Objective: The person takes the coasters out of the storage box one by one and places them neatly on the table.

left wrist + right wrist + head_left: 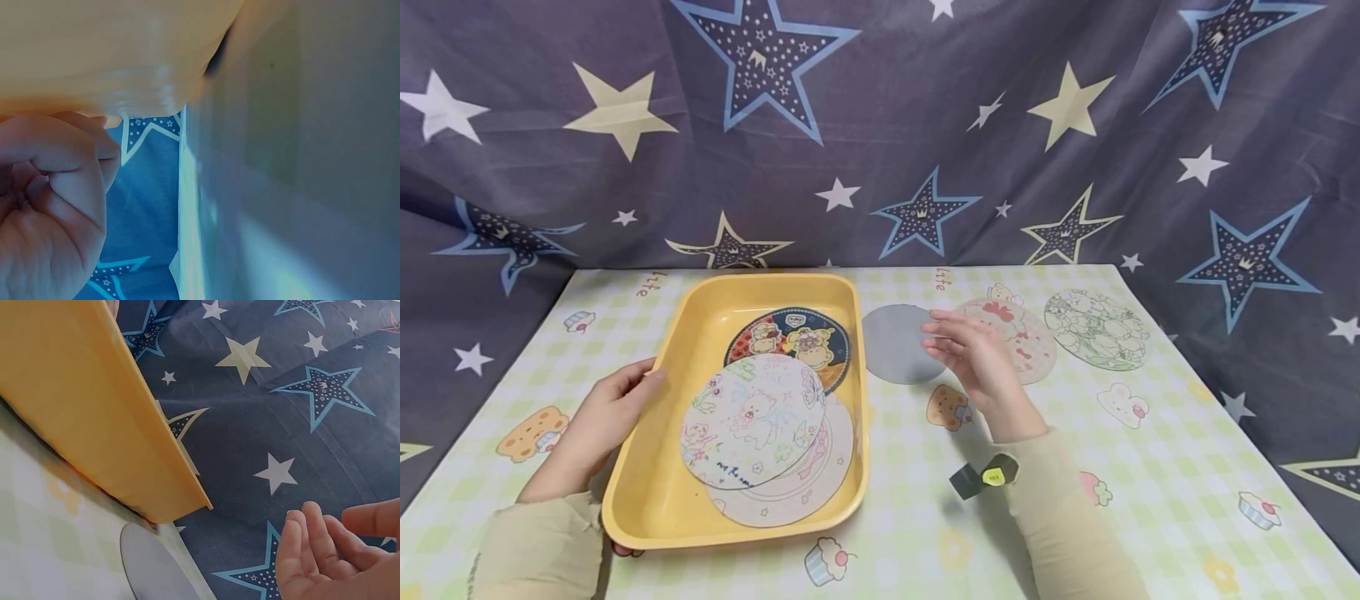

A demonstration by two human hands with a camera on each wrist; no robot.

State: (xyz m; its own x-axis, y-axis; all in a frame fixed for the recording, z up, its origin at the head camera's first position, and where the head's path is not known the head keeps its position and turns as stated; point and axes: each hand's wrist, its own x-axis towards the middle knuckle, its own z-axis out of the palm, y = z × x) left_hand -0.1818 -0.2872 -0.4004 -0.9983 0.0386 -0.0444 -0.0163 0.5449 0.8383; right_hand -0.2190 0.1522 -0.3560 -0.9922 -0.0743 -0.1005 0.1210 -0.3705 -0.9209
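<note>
My left hand (597, 421) grips the left rim of a yellow rectangular tray (658, 467), thumb on top. In the left wrist view, the curled fingers (75, 162) lie against the tray's outer side (125, 50). Inside the tray are a dark disc with cartoon figures (788, 333), a white disc with a pastel drawing (752, 417) and a pale pink disc (820, 483), overlapping. The right hand (981, 362), holding nothing, hovers with loosely bent fingers near a plain grey disc (895, 346) on the table, right of the tray.
A pink disc with a red bow (1026, 342) and a green-patterned disc (1096, 329) lie farther right on the table. The checked tablecloth (910, 517) has printed bears and cupcakes. A dark star-patterned curtain (880, 125) hangs behind. A small black device (983, 477) sits at the right wrist.
</note>
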